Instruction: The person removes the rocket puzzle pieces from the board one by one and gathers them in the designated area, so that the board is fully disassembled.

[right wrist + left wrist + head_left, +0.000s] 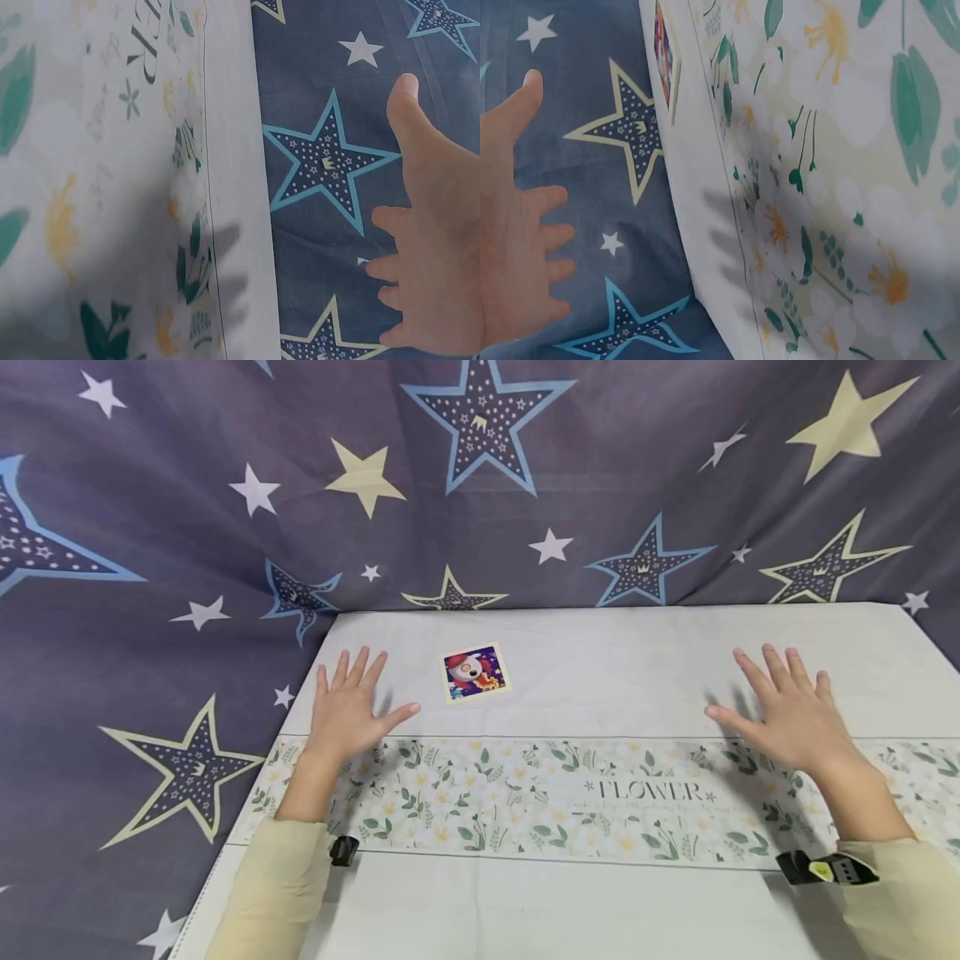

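Note:
A square picture card point(475, 672) with a pale border and a cartoon figure lies flat on the table toward the back left. My left hand point(347, 710) hovers to the left of the card, palm down, fingers spread and holding nothing. Far to the right, my right hand point(797, 720) is held over the table with its fingers straight and apart, also without anything in it. Both hands cast shadows on the cloth. In the left wrist view, the left hand point(514, 225) and an edge-on sliver of the card point(665, 60) appear.
A white tablecloth point(600, 677) covers the table, with a floral band point(510, 797) reading FLOWER across it. Behind and to the left hangs a dark curtain point(600, 452) printed with stars. A black strap device point(825, 867) sits at the right wrist.

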Demonstrator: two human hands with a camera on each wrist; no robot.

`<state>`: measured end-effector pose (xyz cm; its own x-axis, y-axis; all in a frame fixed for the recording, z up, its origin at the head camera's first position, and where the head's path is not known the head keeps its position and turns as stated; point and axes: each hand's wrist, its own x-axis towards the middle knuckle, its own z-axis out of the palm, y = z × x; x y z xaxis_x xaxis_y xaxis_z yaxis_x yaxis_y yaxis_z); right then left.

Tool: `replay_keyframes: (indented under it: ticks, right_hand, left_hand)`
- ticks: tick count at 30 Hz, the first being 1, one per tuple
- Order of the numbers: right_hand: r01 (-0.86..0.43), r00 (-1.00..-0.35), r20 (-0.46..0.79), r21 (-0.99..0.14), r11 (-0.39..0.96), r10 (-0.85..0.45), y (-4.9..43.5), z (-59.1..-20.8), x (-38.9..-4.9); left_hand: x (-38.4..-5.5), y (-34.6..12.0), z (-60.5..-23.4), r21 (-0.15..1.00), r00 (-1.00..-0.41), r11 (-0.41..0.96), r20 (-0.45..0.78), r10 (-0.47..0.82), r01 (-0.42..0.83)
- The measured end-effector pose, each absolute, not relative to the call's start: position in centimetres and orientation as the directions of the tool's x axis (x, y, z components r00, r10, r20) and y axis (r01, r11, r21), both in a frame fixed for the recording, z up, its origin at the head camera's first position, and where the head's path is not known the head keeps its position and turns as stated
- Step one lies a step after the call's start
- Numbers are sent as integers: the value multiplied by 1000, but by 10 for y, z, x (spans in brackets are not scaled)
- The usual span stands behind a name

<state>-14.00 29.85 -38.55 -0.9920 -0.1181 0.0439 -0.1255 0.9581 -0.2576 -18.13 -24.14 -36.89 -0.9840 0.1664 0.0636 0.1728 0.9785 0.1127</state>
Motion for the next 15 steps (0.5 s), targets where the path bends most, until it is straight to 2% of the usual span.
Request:
replay_keyframes:
  ticks: [7,15]
  right_hand:
    - [-144,-988,-9,-267,953,-152,282,-379,-152]
    - [-244,-968,14,-265,933,-249,255,-380,-172]
  left_hand:
    - [-186,-234,-376,145,-978,968,71,197,205]
    - [-192,-218,-386,167,-952,942,146,270,292]
